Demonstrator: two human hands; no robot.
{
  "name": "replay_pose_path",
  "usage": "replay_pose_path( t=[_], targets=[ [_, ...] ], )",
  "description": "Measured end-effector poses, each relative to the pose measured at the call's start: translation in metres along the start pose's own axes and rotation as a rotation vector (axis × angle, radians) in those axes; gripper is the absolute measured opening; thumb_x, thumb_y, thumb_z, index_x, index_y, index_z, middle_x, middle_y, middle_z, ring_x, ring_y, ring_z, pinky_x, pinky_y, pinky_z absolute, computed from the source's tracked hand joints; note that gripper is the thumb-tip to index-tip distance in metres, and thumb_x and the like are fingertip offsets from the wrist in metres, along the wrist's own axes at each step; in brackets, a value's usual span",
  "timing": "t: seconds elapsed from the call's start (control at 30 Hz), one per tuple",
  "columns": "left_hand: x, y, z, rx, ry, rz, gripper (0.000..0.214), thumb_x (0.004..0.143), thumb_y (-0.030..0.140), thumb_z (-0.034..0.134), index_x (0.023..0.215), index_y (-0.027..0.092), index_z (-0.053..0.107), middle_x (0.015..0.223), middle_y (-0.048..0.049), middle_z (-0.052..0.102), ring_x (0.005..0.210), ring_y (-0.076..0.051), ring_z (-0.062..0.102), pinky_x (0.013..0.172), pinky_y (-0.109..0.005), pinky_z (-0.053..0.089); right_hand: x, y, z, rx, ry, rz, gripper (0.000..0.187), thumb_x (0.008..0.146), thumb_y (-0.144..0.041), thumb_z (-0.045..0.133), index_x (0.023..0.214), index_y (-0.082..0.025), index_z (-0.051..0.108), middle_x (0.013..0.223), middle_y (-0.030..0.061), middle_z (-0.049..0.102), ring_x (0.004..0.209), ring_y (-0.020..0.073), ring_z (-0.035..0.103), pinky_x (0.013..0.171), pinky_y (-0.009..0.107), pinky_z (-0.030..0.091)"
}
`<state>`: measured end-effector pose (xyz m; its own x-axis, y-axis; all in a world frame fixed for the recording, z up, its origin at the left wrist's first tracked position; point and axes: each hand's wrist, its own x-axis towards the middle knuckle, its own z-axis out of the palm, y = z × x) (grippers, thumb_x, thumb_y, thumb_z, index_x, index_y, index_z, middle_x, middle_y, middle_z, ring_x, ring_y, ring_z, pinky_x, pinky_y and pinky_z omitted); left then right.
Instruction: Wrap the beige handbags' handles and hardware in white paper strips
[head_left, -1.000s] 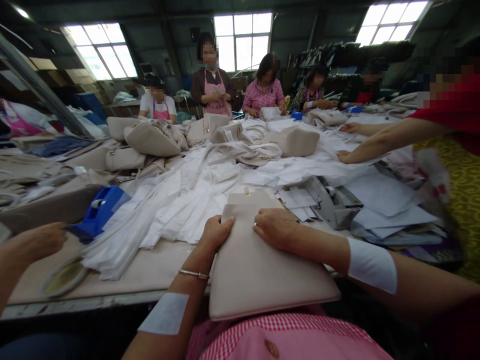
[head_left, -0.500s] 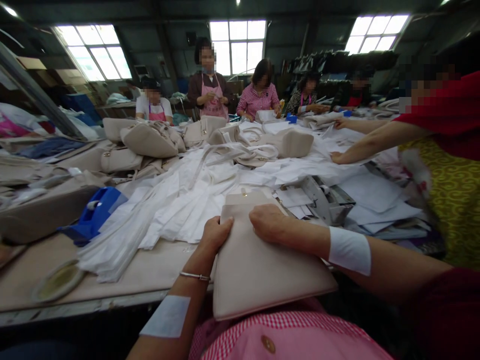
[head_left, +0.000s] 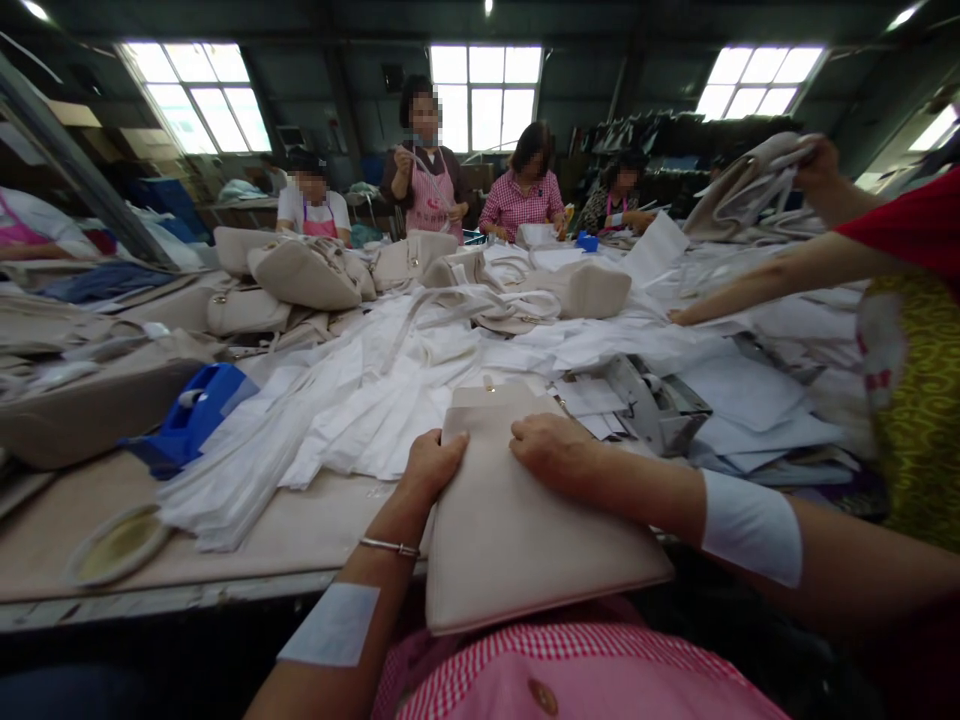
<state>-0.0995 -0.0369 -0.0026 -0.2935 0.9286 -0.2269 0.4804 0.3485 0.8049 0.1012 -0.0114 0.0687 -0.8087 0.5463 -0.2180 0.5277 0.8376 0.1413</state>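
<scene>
A beige handbag [head_left: 517, 520] leans against my apron at the table's front edge, its flap side up, with a small gold clasp [head_left: 490, 384] at the far end. My left hand [head_left: 436, 462] grips the bag's left edge, thumb lying on the front face. Curled into a fist, my right hand [head_left: 556, 452] rests on the front face near the right edge. Whatever its fingers hold, if anything, is hidden. White patches cover part of both my forearms.
White paper strips [head_left: 300, 420] spread beyond the bag. A blue tape dispenser [head_left: 196, 420] and a round dish [head_left: 118, 545] sit left, a grey metal dispenser [head_left: 658, 405] right. Beige bags [head_left: 300, 270] pile up behind. A co-worker's arm [head_left: 780, 275] reaches in from the right.
My right hand has slid slightly right across the bag; my left hand keeps its place. The co-worker on the right has lifted a beige bag.
</scene>
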Motion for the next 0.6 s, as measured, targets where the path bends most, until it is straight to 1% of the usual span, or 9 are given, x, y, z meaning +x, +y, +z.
replay_pose_path(
  t=[0.17,0.27,0.33,0.4,0.5,0.6],
  targets=[
    [-0.001,-0.001,0.000,0.004,0.005,0.008,0.041,0.080,0.046,0.060,0.095,0.010,0.073,0.085,-0.0137,0.075,0.073,-0.023,0.069,0.060,-0.026,0.049,0.006,-0.002,0.016,-0.130,0.065,-0.191,0.023,0.087,-0.008,0.047,0.090,-0.007,0.070,0.090,0.0178,0.066,0.082,0.0255,0.062,0.067,0.035,0.046],
    [0.000,-0.002,0.001,0.005,0.008,0.012,0.040,0.080,0.046,0.060,0.094,0.010,0.073,0.085,-0.0142,0.075,0.074,-0.024,0.069,0.060,-0.027,0.048,0.006,-0.004,0.020,-0.162,0.075,-0.246,0.023,0.087,-0.008,0.047,0.087,-0.007,0.070,0.088,0.0171,0.066,0.078,0.0249,0.060,0.065,0.035,0.044],
    [0.001,-0.002,0.001,0.004,0.008,0.012,0.040,0.080,0.045,0.060,0.093,0.009,0.073,0.085,-0.0148,0.075,0.074,-0.025,0.069,0.060,-0.027,0.048,0.007,-0.003,0.020,-0.143,0.085,-0.260,0.023,0.086,-0.007,0.047,0.087,-0.008,0.070,0.087,0.0164,0.066,0.077,0.0243,0.059,0.065,0.035,0.043],
    [0.001,-0.003,0.001,-0.002,0.007,0.013,0.040,0.080,0.045,0.060,0.094,0.010,0.073,0.086,-0.0148,0.075,0.074,-0.024,0.069,0.060,-0.027,0.048,0.008,0.002,0.021,-0.040,0.130,-0.210,0.022,0.085,-0.007,0.049,0.085,-0.009,0.070,0.085,0.0149,0.067,0.076,0.0224,0.058,0.067,0.034,0.043],
    [0.000,-0.004,0.000,-0.018,0.002,0.017,0.040,0.080,0.046,0.060,0.095,0.010,0.072,0.088,-0.0137,0.075,0.074,-0.023,0.069,0.059,-0.027,0.048,0.013,0.017,0.024,0.127,0.226,-0.047,0.020,0.086,-0.012,0.051,0.081,-0.011,0.070,0.084,0.0126,0.068,0.073,0.0190,0.058,0.068,0.030,0.042],
    [-0.002,-0.004,-0.001,-0.031,-0.002,0.018,0.039,0.080,0.045,0.060,0.095,0.011,0.072,0.089,-0.0129,0.076,0.076,-0.023,0.070,0.059,-0.026,0.048,0.016,0.037,0.030,0.318,0.397,0.120,0.022,0.085,-0.015,0.050,0.079,-0.012,0.070,0.082,0.0091,0.070,0.074,0.0168,0.060,0.070,0.027,0.043]
  ],
)
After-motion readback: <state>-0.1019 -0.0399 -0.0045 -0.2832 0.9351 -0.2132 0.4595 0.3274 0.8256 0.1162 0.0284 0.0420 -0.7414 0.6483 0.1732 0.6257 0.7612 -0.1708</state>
